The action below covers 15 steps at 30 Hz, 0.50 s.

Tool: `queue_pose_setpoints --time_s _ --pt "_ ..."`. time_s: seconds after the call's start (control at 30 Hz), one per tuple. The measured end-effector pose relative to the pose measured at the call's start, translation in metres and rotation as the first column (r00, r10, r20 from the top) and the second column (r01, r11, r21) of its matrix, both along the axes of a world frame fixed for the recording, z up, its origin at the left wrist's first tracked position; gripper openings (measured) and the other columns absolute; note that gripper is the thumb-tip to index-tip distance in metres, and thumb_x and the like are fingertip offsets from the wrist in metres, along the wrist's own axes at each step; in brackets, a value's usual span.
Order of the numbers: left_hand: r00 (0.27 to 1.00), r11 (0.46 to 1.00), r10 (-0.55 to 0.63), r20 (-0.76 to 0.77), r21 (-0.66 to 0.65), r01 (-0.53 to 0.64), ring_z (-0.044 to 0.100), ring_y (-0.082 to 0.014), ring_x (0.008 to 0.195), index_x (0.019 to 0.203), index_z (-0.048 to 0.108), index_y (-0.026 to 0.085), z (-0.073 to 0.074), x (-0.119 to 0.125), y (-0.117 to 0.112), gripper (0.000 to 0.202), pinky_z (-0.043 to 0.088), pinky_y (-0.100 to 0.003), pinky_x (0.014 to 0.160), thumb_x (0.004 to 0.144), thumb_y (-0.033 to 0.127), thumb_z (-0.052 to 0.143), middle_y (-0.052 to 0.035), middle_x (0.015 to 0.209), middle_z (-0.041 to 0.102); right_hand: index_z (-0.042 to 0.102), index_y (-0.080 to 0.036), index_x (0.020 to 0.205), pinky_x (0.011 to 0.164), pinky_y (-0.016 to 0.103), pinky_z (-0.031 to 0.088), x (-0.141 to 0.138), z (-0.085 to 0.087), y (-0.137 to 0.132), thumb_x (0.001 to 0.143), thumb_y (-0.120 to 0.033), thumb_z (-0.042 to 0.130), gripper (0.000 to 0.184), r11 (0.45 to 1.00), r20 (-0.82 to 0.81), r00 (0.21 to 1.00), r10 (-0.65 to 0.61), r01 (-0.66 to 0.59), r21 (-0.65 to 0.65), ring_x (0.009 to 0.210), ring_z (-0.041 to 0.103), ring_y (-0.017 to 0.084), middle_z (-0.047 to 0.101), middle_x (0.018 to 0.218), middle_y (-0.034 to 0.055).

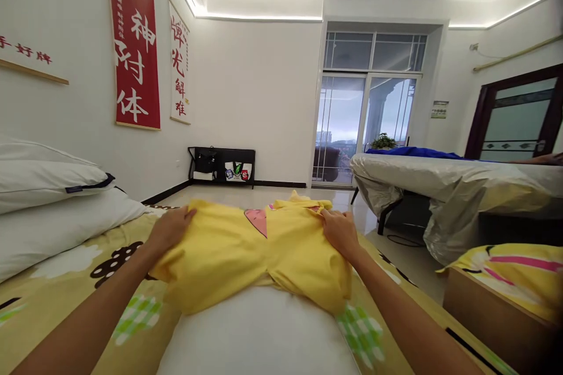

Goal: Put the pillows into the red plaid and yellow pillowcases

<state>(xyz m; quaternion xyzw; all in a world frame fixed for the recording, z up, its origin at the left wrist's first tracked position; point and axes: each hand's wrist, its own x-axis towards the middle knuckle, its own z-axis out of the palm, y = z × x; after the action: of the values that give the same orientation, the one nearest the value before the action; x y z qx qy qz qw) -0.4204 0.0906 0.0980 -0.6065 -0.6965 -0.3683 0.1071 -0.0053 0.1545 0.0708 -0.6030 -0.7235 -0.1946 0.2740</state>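
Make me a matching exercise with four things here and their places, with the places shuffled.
1. Yellow cloth
2. Stacked white pillows
3. Black rack
4. Red scroll

A. Hanging on the left wall
B. Near the far wall
C. Between the left hand and right hand, gripped by both
D. On the bed, at left

Pairs: 1-C, 2-D, 3-B, 4-A

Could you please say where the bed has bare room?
Bare sheet lies between the stacked pillows and left arm, and between right arm and box. Crowded: the middle, where left hand and right hand hold yellow cloth at a white pillow.
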Motion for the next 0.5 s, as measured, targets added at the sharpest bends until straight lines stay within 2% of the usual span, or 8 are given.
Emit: queue_pose_setpoints --time_s 0.03,0.1,0.2,0.27,0.33,0.4,0.47,0.5 --pt "1.0 0.999 -0.002 -0.027 -0.05 0.0 0.062 -0.0275 0.08 0.076 0.056 0.019 -0.009 0.0 0.007 0.032 0.047 -0.035 0.071 0.086 0.04 0.034 -0.0106 0.08 0.067 0.063 -0.012 0.098 0.091 0.042 0.031 0.0 -0.005 0.008 0.088 -0.012 0.034 0.031 1.0 0.009 1.0 -0.008 0.008 -0.012 0.098 0.057 0.027 0.067 0.1 0.0177" --pt "0.999 1.0 -0.017 -0.046 -0.017 0.016 0.061 -0.0288 0.095 0.096 0.058 0.016 -0.023 0.005 0.006 0.033 0.046 -0.039 0.081 0.086 0.035 0.033 -0.0139 0.103 0.066 0.063 -0.012 0.103 0.093 0.044 0.03 -0.003 -0.014 0.014 0.088 -0.016 0.038 0.029 0.999 0.01 1.0 -0.016 0.016 -0.04 0.104 0.055 0.028 0.066 0.105 0.0177" --pt "0.972 0.978 -0.161 -0.17 0.106 0.18 0.055 -0.026 0.112 0.112 0.055 0.015 -0.025 0.031 -0.023 0.04 0.041 -0.04 0.096 0.091 0.038 0.03 -0.0128 0.12 0.06 0.06 -0.019 0.115 0.096 0.046 0.029 -0.018 -0.019 -0.002 0.093 -0.033 0.04 0.033 0.998 -0.014 1.0 0.011 -0.012 -0.063 0.114 0.052 0.028 0.062 0.119 0.0134" --pt "0.898 0.927 -0.342 -0.278 0.055 0.37 0.052 -0.024 0.118 0.114 0.058 0.018 -0.023 0.056 -0.039 0.043 0.037 -0.04 0.102 0.094 0.042 0.029 -0.0098 0.123 0.061 0.055 -0.025 0.124 0.102 0.047 0.025 -0.034 -0.021 -0.023 0.094 -0.046 0.037 0.041 0.981 -0.002 0.984 0.178 -0.178 -0.081 0.124 0.045 0.026 0.055 0.132 0.0095" --pt "0.806 0.859 -0.509 -0.302 -0.124 0.496 0.043 -0.0229 0.13 0.127 0.053 0.022 -0.031 0.078 -0.042 0.047 0.029 -0.043 0.109 0.095 0.047 0.029 -0.0068 0.136 0.054 0.046 -0.031 0.135 0.107 0.047 0.019 -0.051 -0.028 -0.043 0.094 -0.053 0.033 0.048 0.894 0.005 0.908 0.419 -0.412 -0.178 0.132 0.038 0.024 0.046 0.142 0.0062" --pt "0.764 0.786 -0.602 -0.231 -0.339 0.517 0.029 -0.0236 0.139 0.14 0.04 0.027 -0.056 0.09 -0.034 0.053 0.02 -0.048 0.113 0.095 0.052 0.029 -0.0048 0.149 0.037 0.034 -0.033 0.143 0.11 0.049 0.017 -0.064 -0.047 -0.056 0.093 -0.058 0.03 0.056 0.788 -0.064 0.848 0.527 -0.515 -0.338 0.137 0.031 0.024 0.037 0.149 0.0054" --pt "0.782 0.727 -0.61 -0.129 -0.485 0.487 0.019 -0.0233 0.143 0.145 0.031 0.029 -0.089 0.091 -0.021 0.056 0.015 -0.051 0.114 0.095 0.053 0.026 -0.0037 0.154 0.024 0.027 -0.032 0.146 0.111 0.049 0.016 -0.068 -0.073 -0.061 0.093 -0.06 0.025 0.06 0.758 -0.15 0.876 0.458 -0.473 -0.449 0.14 0.023 0.022 0.026 0.154 0.0042" --pt "0.796 0.725 -0.597 -0.096 -0.489 0.485 0.016 -0.0223 0.143 0.146 0.027 0.03 -0.105 0.088 -0.017 0.055 0.013 -0.05 0.115 0.096 0.053 0.023 -0.0032 0.155 0.02 0.024 -0.031 0.147 0.112 0.048 0.016 -0.067 -0.085 -0.062 0.094 -0.06 0.022 0.06 0.763 -0.177 0.894 0.412 -0.445 -0.469 0.142 0.02 0.021 0.021 0.155 0.0038"
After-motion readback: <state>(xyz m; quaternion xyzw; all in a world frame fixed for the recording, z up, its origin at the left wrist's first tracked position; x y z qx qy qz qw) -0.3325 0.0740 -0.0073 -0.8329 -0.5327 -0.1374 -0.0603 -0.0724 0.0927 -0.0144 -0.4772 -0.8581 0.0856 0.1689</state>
